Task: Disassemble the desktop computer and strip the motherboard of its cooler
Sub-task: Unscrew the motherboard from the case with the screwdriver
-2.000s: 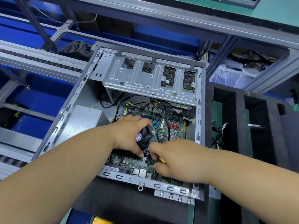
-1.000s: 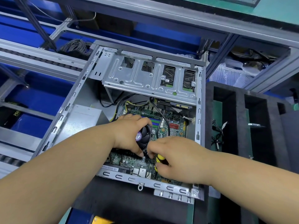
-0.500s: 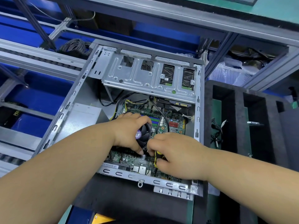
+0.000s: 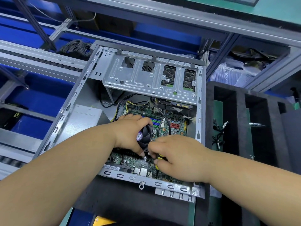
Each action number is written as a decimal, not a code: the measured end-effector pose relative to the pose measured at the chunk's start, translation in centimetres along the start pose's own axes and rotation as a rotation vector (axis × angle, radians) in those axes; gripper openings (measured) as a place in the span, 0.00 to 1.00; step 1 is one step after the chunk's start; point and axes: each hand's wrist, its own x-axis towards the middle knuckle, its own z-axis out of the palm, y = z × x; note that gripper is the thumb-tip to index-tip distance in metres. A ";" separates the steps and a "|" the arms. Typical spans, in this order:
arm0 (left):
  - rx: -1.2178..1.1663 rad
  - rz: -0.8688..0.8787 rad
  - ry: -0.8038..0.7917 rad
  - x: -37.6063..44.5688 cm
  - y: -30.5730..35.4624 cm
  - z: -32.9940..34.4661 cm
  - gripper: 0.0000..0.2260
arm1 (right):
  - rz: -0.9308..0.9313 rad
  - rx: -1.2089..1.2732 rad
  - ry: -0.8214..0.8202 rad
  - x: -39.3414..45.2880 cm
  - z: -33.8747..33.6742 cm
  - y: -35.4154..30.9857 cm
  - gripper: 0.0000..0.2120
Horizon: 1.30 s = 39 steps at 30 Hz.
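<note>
An open grey desktop case lies on its side on a dark mat. Inside it sits the green motherboard. A black cooler fan with a purple label stands on the board. My left hand wraps around the fan, fingers over its far edge and thumb at its near corner. My right hand holds a yellow-and-black screwdriver right beside the fan's near corner. The screwdriver tip is hidden behind my fingers.
A silver drive cage spans the far end of the case, and a grey power supply sits at its left. Black cables run over the board. A black foam tray with slots stands to the right, loose wires on it.
My right hand has shifted slightly left and up toward the fan's near corner with the screwdriver. My left hand has stayed on the fan.
</note>
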 end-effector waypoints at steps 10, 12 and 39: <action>-0.010 -0.003 0.001 0.1 -0.1 0.1 0.42 | -0.031 0.017 -0.027 -0.2 -0.1 0.2 0.09; -0.009 0.000 0.002 0.1 -0.1 0.1 0.42 | -0.025 -0.015 -0.015 -0.1 0.0 0.2 0.07; -0.009 0.007 0.012 0.2 -0.1 0.1 0.42 | 0.031 -0.054 0.015 0.2 0.4 0.3 0.12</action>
